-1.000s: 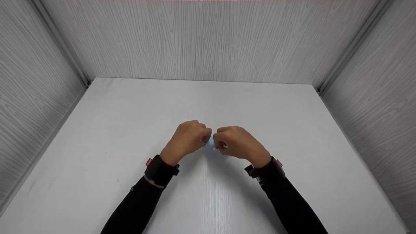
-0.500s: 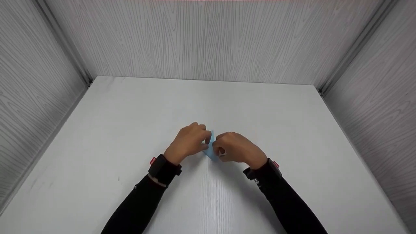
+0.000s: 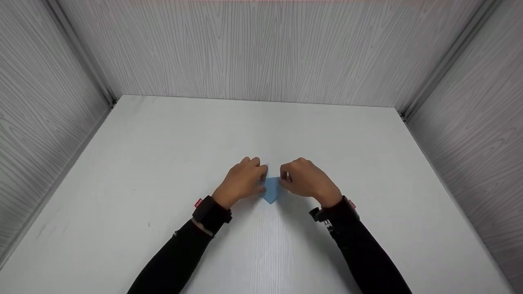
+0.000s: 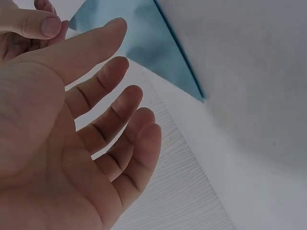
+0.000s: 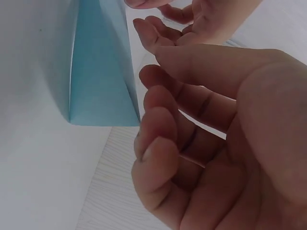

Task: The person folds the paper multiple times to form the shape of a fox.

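Observation:
A small piece of folded blue paper [image 3: 271,190] lies between my hands at the middle of the table, its point towards me. My left hand [image 3: 243,179] is at its left edge, thumb and index finger apart with a gap between them. In the left wrist view, that thumb overlaps the blue paper [image 4: 153,52] while the other fingers are loosely bent. My right hand [image 3: 306,179] pinches the paper's right corner between thumb and index finger. Blue folded layers of the paper [image 5: 98,91] show in the right wrist view; fingers hide part of its edge.
The white table [image 3: 184,130] stretches round both hands. A grey wood-grain panel [image 3: 253,49] rises behind it, with a left side panel [image 3: 41,106] and a right side panel [image 3: 474,102]. Black sleeves and wrist straps cover both forearms.
My hands have moved apart, the right one to the right, and the left fingers have loosened. Much more of the blue paper shows between them, now with its point towards me.

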`<state>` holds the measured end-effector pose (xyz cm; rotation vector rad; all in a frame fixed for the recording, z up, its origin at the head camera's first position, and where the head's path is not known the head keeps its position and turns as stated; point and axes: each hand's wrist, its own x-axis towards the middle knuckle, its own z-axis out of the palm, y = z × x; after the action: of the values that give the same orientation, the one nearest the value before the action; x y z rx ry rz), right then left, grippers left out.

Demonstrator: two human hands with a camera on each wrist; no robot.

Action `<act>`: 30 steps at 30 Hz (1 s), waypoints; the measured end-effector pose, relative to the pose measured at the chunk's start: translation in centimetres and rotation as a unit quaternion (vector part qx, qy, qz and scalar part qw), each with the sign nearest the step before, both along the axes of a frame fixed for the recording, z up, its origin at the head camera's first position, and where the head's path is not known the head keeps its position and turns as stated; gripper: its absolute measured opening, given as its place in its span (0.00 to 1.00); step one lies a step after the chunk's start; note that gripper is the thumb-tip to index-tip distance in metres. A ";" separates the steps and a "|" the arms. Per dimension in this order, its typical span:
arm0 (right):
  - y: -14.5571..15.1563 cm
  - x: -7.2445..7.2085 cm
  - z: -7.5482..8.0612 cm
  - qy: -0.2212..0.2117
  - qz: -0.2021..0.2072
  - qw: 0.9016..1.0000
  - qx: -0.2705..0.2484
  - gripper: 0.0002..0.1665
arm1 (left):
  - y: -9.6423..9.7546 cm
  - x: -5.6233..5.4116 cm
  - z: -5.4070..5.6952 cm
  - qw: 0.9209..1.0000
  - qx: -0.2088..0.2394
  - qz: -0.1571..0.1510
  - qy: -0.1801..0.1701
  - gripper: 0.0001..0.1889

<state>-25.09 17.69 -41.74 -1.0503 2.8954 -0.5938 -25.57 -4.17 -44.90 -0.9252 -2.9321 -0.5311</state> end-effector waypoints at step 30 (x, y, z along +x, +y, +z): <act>-0.1 -0.8 -2.9 -0.086 -0.039 0.992 0.079 0.10 | 1.4 1.4 -1.9 1.000 0.002 0.000 0.028 0.17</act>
<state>-25.90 17.59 -44.62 -0.8258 2.7889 -0.4263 -24.12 -2.75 -46.77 -0.9232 -2.8812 -0.5025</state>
